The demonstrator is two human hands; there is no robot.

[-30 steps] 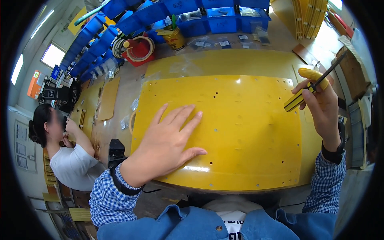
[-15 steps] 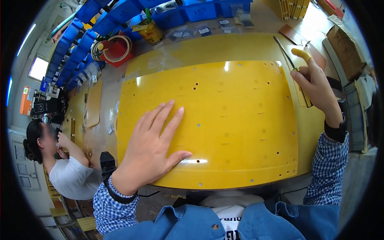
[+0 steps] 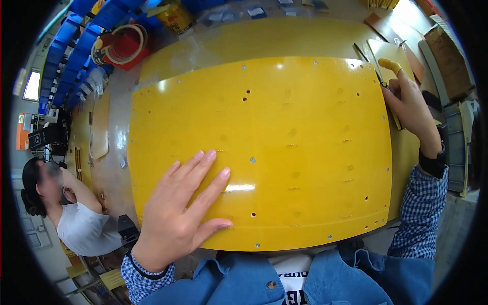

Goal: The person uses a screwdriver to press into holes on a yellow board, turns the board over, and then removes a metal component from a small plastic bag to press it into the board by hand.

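Observation:
A large yellow panel [image 3: 274,122] with small holes and metal-coloured spots around its margins lies flat before me. My left hand [image 3: 183,203] rests palm down on its near left part, fingers stretched and thumb apart. At the panel's far right edge is my right hand [image 3: 409,104], its fingers curled round a long, thin tool [image 3: 367,60] with a dark shaft. The shaft points away from me, and part of the grip is hidden by the hand. A yellow finger cover [image 3: 390,64] sits on the raised index finger.
Blue bins [image 3: 66,33] line the far left, by a red container [image 3: 129,48] with a coiled hose. A yellow tub [image 3: 175,19] and small plastic bags [image 3: 255,12] stand farther back. Brown cardboard [image 3: 447,63] is at right. Another person [image 3: 84,223] sits at left.
My left hand has slid nearer to me over the panel, still flat. My right hand has moved slightly, with the tool still in it. The whole view has shifted a little.

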